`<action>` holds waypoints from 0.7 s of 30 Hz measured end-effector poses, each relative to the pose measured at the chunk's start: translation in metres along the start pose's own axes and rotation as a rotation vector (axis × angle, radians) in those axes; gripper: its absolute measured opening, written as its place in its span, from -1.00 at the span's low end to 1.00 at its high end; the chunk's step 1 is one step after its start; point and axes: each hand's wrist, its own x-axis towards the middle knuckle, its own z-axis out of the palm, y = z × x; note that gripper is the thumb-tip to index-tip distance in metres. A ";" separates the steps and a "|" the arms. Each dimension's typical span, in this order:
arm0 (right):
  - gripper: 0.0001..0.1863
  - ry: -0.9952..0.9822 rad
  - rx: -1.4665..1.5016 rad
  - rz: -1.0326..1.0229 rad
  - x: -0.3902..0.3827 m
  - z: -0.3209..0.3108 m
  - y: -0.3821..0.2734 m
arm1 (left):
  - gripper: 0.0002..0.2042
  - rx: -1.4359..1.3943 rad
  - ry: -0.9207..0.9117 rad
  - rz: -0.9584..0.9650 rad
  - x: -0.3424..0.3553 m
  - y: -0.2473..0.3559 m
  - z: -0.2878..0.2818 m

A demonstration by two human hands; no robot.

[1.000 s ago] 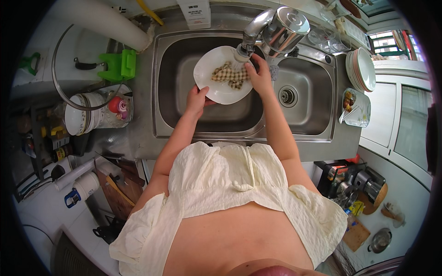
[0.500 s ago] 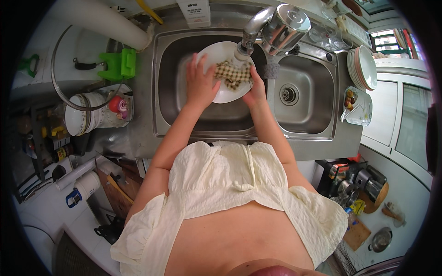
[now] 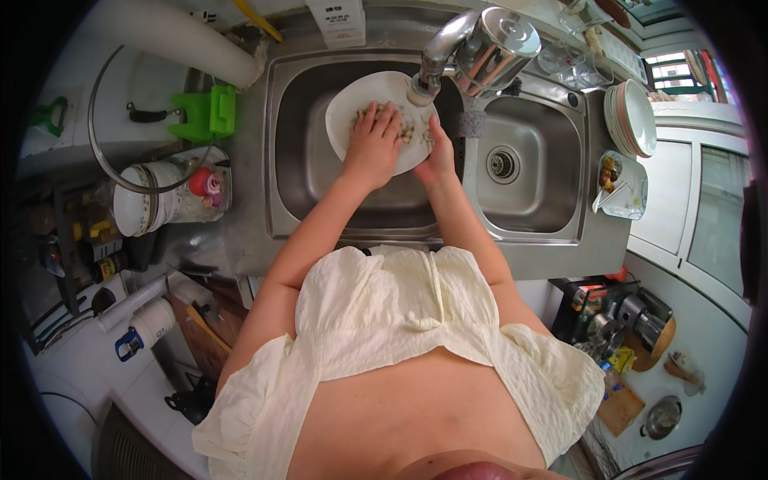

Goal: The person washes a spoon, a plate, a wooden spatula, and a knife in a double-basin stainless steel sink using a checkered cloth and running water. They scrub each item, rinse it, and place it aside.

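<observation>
A white plate [image 3: 346, 100] is held over the large left sink basin [image 3: 308, 188], under the tap [image 3: 438, 52]. My right hand [image 3: 437, 156] grips its right rim, thumb on top and the other fingers hidden beneath. On the plate lies a crumpled brown-and-cream checked cloth [image 3: 409, 132]. My left hand [image 3: 373, 150] rests on that cloth with fingers stretched out flat, covering much of it. The tap's outlet sits just above the plate's upper right edge.
A smaller basin [image 3: 528, 172] with a drain lies to the right, a grey sponge-like piece [image 3: 472, 123] on the divider. Stacked plates [image 3: 632, 120] and a clear tray [image 3: 624, 188] stand at the right; stacked bowls [image 3: 144, 200] and a green holder [image 3: 204, 112] at the left.
My left hand has moved right from the plate's left side onto the cloth. The plate has shifted slightly left and turned a little. My right hand keeps its grip.
</observation>
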 end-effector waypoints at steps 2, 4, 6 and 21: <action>-0.52 0.000 -0.045 -0.002 -0.002 -0.003 0.000 | -0.56 0.110 -0.113 0.003 -0.003 0.005 0.008; -0.52 0.033 -0.078 -0.009 -0.003 -0.006 -0.001 | -0.54 0.070 -0.294 0.065 0.001 0.005 0.010; -0.52 0.100 -0.099 -0.007 -0.005 -0.006 -0.001 | -0.53 0.055 -0.351 0.106 0.005 0.006 0.009; -0.59 0.097 -0.145 -0.207 0.011 -0.010 -0.013 | -0.45 0.211 -0.286 -0.287 -0.001 0.002 0.011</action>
